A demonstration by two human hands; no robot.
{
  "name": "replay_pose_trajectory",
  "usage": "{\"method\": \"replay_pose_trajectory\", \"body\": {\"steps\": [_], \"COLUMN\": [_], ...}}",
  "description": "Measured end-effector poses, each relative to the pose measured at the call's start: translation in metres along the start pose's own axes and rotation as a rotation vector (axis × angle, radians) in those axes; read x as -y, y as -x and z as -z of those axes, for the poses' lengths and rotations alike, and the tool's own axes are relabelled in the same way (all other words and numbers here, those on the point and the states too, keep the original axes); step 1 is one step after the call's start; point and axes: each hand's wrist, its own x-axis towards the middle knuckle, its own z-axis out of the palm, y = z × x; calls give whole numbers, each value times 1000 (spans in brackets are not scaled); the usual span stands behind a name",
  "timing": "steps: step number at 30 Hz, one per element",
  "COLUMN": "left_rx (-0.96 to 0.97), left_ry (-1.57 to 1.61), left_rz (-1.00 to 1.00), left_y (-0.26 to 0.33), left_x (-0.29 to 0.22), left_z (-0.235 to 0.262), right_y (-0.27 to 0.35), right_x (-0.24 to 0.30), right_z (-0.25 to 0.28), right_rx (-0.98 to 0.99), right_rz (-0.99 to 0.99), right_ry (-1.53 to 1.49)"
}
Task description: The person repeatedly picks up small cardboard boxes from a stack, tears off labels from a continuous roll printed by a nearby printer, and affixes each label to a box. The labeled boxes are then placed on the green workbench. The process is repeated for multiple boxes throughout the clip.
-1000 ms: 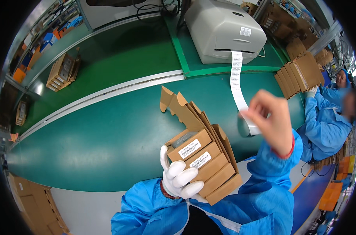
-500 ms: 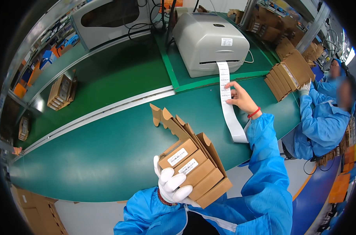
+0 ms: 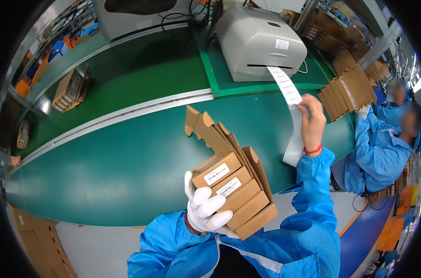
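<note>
My gloved left hand (image 3: 209, 211) is wrapped round a stack of small brown cardboard boxes (image 3: 250, 197) with their lids standing up. White labels (image 3: 217, 173) are stuck on two of the boxes; the other fronts in the stack look plain. At the printer's slot, a label strip (image 3: 283, 83) hangs down over the bench. My bare right hand (image 3: 313, 121) pinches its right edge between thumb and fingertip, where the printed part meets the blank backing. Whether a single label has come loose there, I cannot tell.
Beyond the strip stands the grey label printer (image 3: 261, 44). More boxes (image 3: 71, 90) sit on the green belt (image 3: 141, 69), behind a metal rail. At right, a co-worker in blue (image 3: 386, 148) holds another stack of boxes (image 3: 347, 95). Large cartons (image 3: 36, 236) stand at lower left.
My right hand has shifted right and slightly down along the strip, its fingers now at the edge. The strip slants more to the right. My left hand still holds the boxes.
</note>
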Motion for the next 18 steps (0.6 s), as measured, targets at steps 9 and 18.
{"method": "replay_pose_trajectory", "body": {"steps": [9,18], "left_rx": [6,18], "left_ry": [-21,9], "left_rz": [23,8], "left_y": [-3,6], "left_x": [-1,4], "left_z": [3,2], "right_y": [11,12], "right_x": [164,178], "right_z": [86,76], "right_rx": [626,788], "right_rz": [-57,-127], "right_ry": [-693,-667]}}
